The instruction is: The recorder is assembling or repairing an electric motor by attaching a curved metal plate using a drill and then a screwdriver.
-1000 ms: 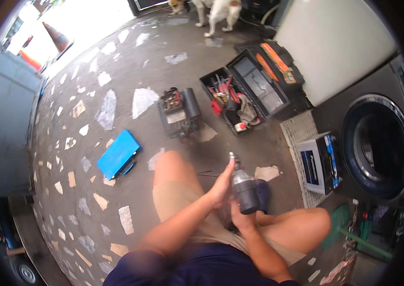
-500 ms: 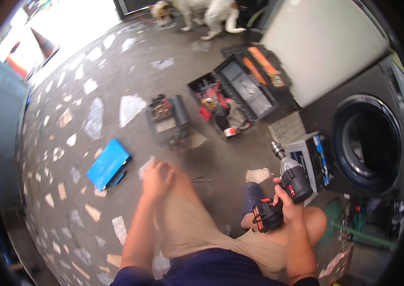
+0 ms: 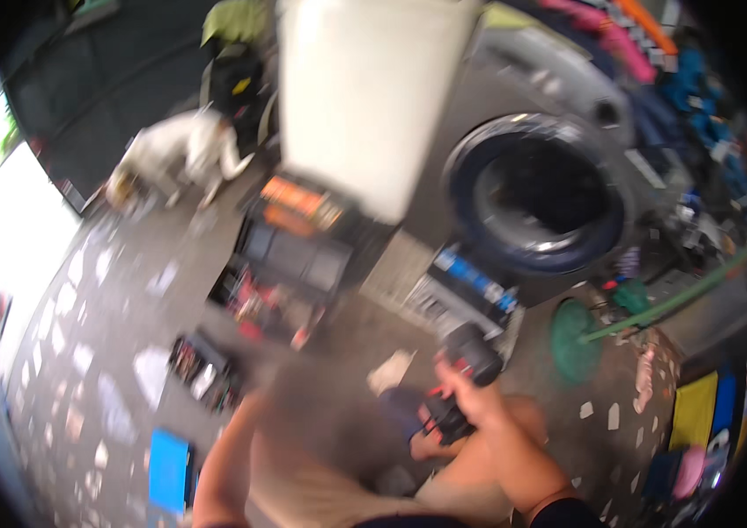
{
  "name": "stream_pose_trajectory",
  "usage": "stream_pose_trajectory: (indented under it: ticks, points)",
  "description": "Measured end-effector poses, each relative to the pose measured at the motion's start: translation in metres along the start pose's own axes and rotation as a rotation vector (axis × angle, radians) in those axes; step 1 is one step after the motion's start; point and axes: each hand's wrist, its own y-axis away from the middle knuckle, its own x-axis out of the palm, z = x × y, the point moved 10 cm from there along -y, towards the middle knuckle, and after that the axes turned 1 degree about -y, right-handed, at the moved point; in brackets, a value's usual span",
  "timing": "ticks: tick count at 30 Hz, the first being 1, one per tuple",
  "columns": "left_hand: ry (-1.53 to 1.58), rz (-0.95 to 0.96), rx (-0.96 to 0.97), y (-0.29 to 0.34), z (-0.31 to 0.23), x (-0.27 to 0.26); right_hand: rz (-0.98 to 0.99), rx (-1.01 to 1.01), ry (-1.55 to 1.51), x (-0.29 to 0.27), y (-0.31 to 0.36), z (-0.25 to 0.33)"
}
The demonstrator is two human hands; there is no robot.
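My right hand (image 3: 468, 391) is wrapped round the grip of a black and red cordless drill (image 3: 472, 354). Its battery, black and red, hangs below my fingers, over my bent right leg. The chuck end is lost in blur against the boxes behind it. My left hand (image 3: 255, 407) is near my left knee, and smearing hides its fingers. Beyond it lies a small open case of bits and tools (image 3: 202, 374). A blue case (image 3: 169, 471) rests shut on the floor to the left of my left forearm.
An open black toolbox (image 3: 290, 264) full of hand tools stands ahead. Behind it are a white panel (image 3: 364, 97) and a dark front-loading washing machine (image 3: 540, 189). A white dog (image 3: 181, 150) stands far left. A green pole (image 3: 673, 304) slants at right.
The view has swung to the right, bringing the washing machine nearer the middle and more of the right side into sight. The drill stays in my right hand.
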Motion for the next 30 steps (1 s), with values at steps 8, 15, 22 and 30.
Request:
stream_pose_trajectory:
  ticks: [8,15,22,30]
  points:
    - [0.93,-0.986,-0.375,-0.055,0.069,-0.226,0.07,0.034,-0.043,0.012,0.017,0.016]
    - [0.819,-0.724,-0.703,-0.095,0.031,-0.234,0.056,0.068,0.202,0.028,0.042,-0.02]
    - [0.292,-1.777,0.14,0.089,-0.109,-0.607,-0.035,0.094,-0.075,0.034,0.047,0.0]
    - [0.79,-1.813,0.88,0.202,-0.271,-0.962,-0.163,0.316,-0.52,0.073,-0.009,-0.035]
